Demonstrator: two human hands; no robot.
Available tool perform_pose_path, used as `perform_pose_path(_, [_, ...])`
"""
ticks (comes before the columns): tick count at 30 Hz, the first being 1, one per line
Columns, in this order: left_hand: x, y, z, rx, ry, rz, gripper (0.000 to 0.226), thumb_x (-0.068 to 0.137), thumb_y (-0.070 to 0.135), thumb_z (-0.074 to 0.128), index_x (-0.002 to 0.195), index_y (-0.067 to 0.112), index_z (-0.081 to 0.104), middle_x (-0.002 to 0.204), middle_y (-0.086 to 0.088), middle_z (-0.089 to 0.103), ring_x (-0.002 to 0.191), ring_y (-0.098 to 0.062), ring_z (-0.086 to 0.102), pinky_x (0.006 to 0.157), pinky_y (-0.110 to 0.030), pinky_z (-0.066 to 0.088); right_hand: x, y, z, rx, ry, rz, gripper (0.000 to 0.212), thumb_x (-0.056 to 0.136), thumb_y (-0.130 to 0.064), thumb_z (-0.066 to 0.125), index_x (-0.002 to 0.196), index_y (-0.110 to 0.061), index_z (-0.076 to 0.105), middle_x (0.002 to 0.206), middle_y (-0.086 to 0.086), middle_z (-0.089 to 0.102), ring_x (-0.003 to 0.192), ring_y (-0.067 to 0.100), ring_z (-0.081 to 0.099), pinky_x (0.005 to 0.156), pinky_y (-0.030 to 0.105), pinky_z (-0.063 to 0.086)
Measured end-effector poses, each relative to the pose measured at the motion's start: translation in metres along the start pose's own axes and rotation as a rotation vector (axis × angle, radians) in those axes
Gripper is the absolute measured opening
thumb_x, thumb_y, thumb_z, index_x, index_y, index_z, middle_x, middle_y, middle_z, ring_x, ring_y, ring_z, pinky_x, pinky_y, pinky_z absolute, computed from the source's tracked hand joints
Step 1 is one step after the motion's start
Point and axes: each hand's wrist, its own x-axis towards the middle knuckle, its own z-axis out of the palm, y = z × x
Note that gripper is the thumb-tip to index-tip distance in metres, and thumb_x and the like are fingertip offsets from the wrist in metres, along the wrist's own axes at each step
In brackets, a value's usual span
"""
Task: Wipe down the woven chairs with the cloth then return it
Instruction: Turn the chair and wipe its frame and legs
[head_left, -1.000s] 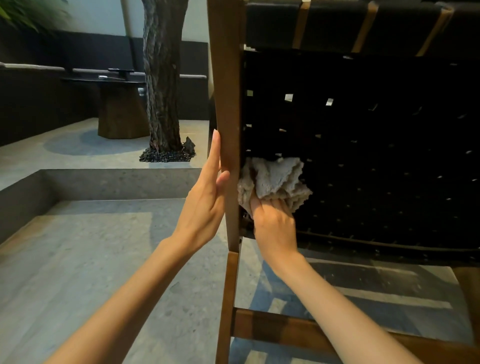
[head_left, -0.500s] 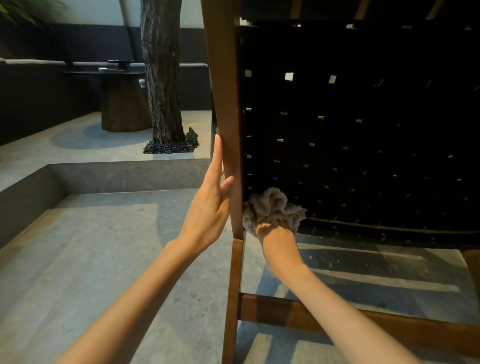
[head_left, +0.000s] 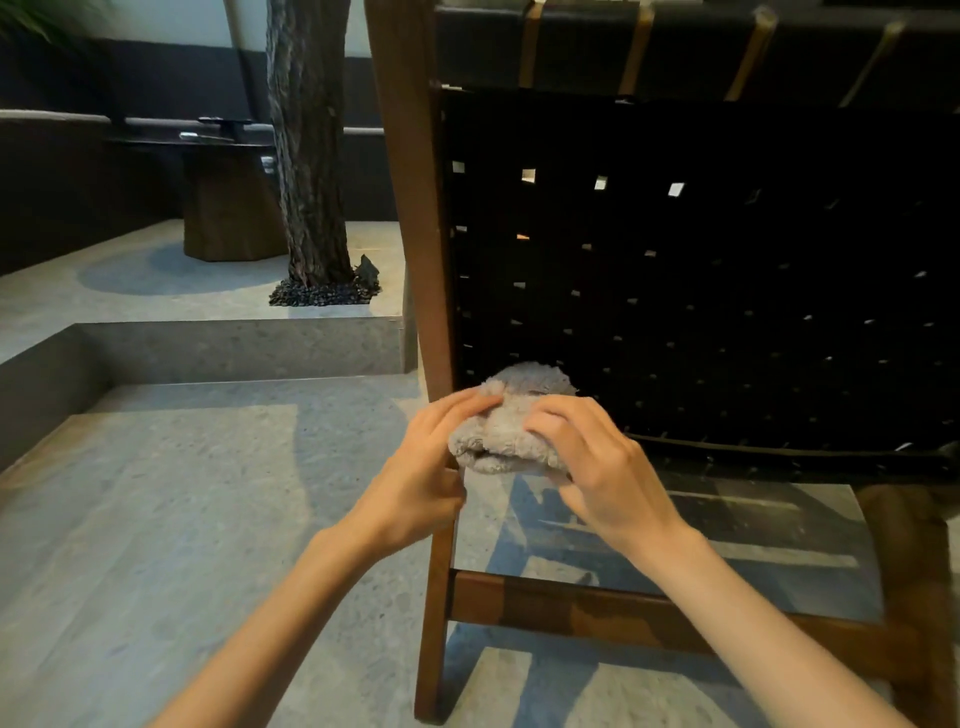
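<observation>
1. The grey cloth (head_left: 511, 431) is fluffy and bunched into a soft lump. It sits between both hands, in front of the low left corner of the back of the woven chair (head_left: 727, 291).
2. I cannot tell if the cloth touches the dark weave or is just off it.
3. The left hand (head_left: 421, 478) has its fingers curled on the left end of the cloth. The right hand (head_left: 602, 478) has its fingers bent over the top and right side. Both hold it.
4. The cloth looks light and floppy. It will not break. A loose end could hang down and catch on the weave. It is best held in a bunch, fingers on top and thumb below, so a fat pad faces the chair.
5. The wooden post (head_left: 415, 208) of the chair stands just left of the cloth. A wooden bar (head_left: 623, 618) runs below.
6. Further off are the grey stone floor (head_left: 182, 519) and a tree trunk (head_left: 309, 156).
</observation>
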Motion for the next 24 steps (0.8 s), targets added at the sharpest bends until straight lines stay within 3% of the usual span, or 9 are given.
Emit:
perform_pose_path(3, [0.003,0.009,0.004,0.055,0.039,-0.037,0.051,0.076,0.019,0.076,0.120,0.029,0.052,0.156,0.012,0.012,0.146,-0.013,0.000,0.113,-0.027,0.012,-0.002,0.002,-0.012,0.066,0.065,-0.008,0.045,0.065,0.012,0.078,0.105,0.000,0.062,0.105,0.015,0.065,0.101,0.031,0.062,0.082,0.036,0.054])
perform_pose_path(5, [0.006,0.020,0.003,-0.065,0.078,-0.047,0.035,0.080,0.015,0.074,0.111,0.020,0.057,0.149,0.010,0.033,0.144,-0.009,0.015,0.115,-0.027,0.021,-0.007,0.002,-0.016,0.062,0.146,-0.030,0.040,0.069,0.013,0.075,0.102,-0.003,0.061,0.105,0.017,0.066,0.101,0.031,0.061,0.086,0.036,0.052])
perform_pose_path(7, [0.006,0.029,0.005,-0.216,0.056,-0.073,0.025,0.085,0.010,0.068,0.107,0.016,0.057,0.122,0.011,0.059,0.125,-0.007,0.048,0.103,-0.028,0.041,-0.011,0.001,-0.017,0.001,0.224,0.031,0.035,0.068,0.013,0.074,0.097,-0.004,0.062,0.103,0.018,0.065,0.100,0.029,0.057,0.080,0.034,0.052])
perform_pose_path(9, [0.006,0.039,0.007,-0.346,0.076,-0.180,0.010,0.090,0.013,0.060,0.099,0.015,0.055,0.096,0.004,0.065,0.092,-0.012,0.063,0.076,-0.031,0.053,-0.016,-0.001,-0.016,-0.102,0.243,0.173,0.036,0.063,0.015,0.074,0.093,-0.003,0.067,0.102,0.016,0.065,0.096,0.028,0.054,0.067,0.035,0.052])
perform_pose_path(12, [0.008,0.047,0.010,-0.530,0.166,-0.371,0.011,0.094,0.019,0.054,0.100,0.009,0.054,0.096,-0.012,0.064,0.088,-0.025,0.064,0.068,-0.034,0.054,-0.020,-0.008,-0.011,-0.107,0.139,0.312,0.052,0.067,0.014,0.072,0.113,-0.010,0.065,0.121,0.015,0.059,0.101,0.033,0.058,0.064,0.041,0.057])
perform_pose_path(15, [0.010,0.049,0.013,-0.662,0.190,-0.510,0.014,0.096,0.019,0.051,0.108,0.012,0.055,0.103,-0.010,0.065,0.088,-0.014,0.067,0.066,-0.021,0.055,-0.028,-0.013,-0.003,0.052,-0.180,0.312,0.092,0.085,0.006,0.061,0.147,-0.048,0.020,0.160,-0.005,0.009,0.139,0.023,0.028,0.093,0.035,0.046])
perform_pose_path(18, [0.012,0.048,0.015,-0.778,0.164,-0.631,0.024,0.095,0.021,0.053,0.119,0.013,0.055,0.109,-0.007,0.067,0.092,-0.013,0.068,0.071,-0.025,0.056,-0.032,-0.022,0.005,0.344,-0.302,0.355,0.087,0.092,-0.010,0.050,0.142,-0.059,-0.002,0.153,-0.027,-0.020,0.143,0.005,-0.002,0.099,0.028,0.041])
perform_pose_path(21, [0.014,0.045,0.013,-0.956,0.070,-0.730,0.030,0.096,0.021,0.050,0.124,0.009,0.054,0.110,-0.012,0.068,0.099,-0.023,0.067,0.078,-0.033,0.057,-0.033,-0.022,0.009,0.333,-0.259,0.376,0.081,0.087,-0.034,0.060,0.144,-0.056,0.007,0.157,-0.020,-0.005,0.142,0.009,0.005,0.098,0.026,0.037])
perform_pose_path(24, [0.011,0.039,0.011,-1.077,-0.022,-0.779,0.027,0.098,0.022,0.040,0.118,0.012,0.054,0.100,-0.010,0.072,0.098,-0.020,0.067,0.079,-0.029,0.053,-0.032,-0.015,0.012,0.237,-0.139,0.441,0.065,0.086,-0.015,0.066,0.143,-0.033,0.039,0.148,0.000,0.032,0.134,0.019,0.032,0.103,0.037,0.044])
